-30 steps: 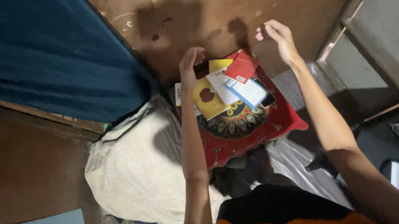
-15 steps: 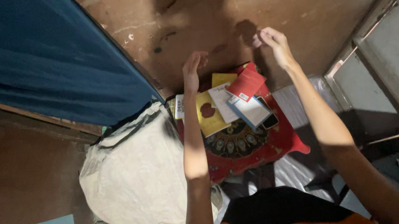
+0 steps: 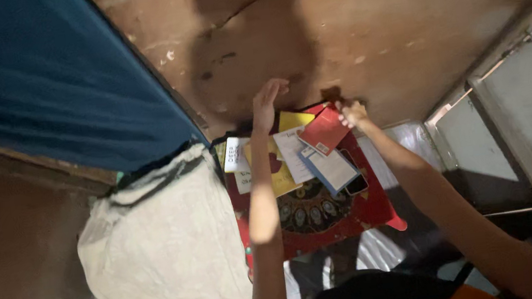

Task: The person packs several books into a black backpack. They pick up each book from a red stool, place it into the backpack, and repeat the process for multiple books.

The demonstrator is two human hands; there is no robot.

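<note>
Two hands reach over a loose pile of booklets and cards on a red patterned cushion (image 3: 357, 216). Left hand (image 3: 267, 105) hangs released, fingers spread, just above the yellow booklet (image 3: 281, 175). Right hand (image 3: 352, 115) touches the top corner of the red card (image 3: 323, 131); whether it grips is unclear. Nothing is lifted yet; the pile remains scattered beside a white sack (image 3: 170, 251).

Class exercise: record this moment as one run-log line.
left hand: open above yellow book | right hand: at red book, hold unclear | pile on red cushion
</note>
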